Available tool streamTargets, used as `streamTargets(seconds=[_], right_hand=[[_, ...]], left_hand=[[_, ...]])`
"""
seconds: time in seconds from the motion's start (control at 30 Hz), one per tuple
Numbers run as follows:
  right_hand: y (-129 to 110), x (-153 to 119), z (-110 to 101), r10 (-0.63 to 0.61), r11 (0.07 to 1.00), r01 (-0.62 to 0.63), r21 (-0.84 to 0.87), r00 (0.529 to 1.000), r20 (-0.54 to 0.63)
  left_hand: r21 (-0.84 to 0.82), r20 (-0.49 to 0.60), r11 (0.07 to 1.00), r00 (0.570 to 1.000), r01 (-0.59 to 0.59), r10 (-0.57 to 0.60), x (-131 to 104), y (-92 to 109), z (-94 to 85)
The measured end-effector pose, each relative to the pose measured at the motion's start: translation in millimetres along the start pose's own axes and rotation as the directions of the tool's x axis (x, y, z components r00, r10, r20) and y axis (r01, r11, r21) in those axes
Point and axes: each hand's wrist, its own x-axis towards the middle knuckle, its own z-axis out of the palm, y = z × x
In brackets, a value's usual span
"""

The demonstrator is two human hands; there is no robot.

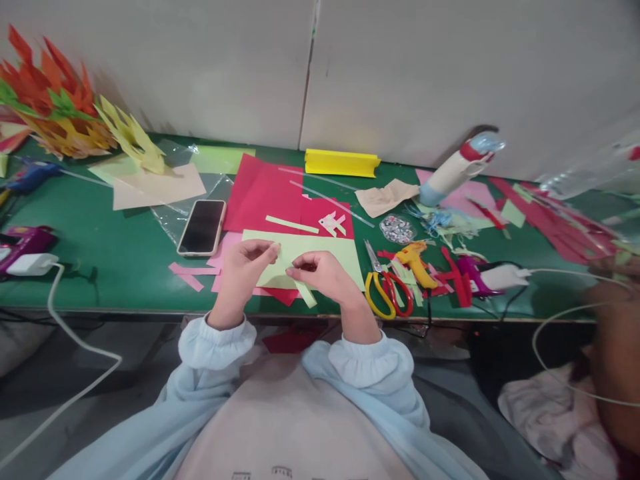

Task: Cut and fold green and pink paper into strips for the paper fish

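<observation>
From my post I watch 2 bare hands above a light green sheet on the tabletop. The right hand has its fingers clamped on a pale green paper strip, whose free end points to the front edge. The left hand has its fingertips together; if something is between them, I cannot tell. I judge the strip very light, flexible and easily creased, so I would pinch it softly near 1 end. The shirt's print is not readable for me.
</observation>
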Motion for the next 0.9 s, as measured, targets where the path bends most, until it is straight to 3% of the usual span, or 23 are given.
streamTargets(seconds=[0.13,0.37,0.9], right_hand=[[4,-6,-2,0.057,0.998,-0.057,-0.005,0.997,0.043],[13,-11,-6,0.04,0.999,-0.041,0.02,0.998,0.05],[26,-7,-9,0.079,0.99,-0.076,0.12,0.997,-0.016]], left_hand=[[-0.009,-0.108,1.0,0.994,-0.016,0.015,5,3,-5.0],[-0.121,-0.239,0.993,0.971,0.002,-0.031,13,-1,-15.2],[-0.187,-0.272,0.982,0.962,-0.02,-0.032,16,-3,-20.2]])
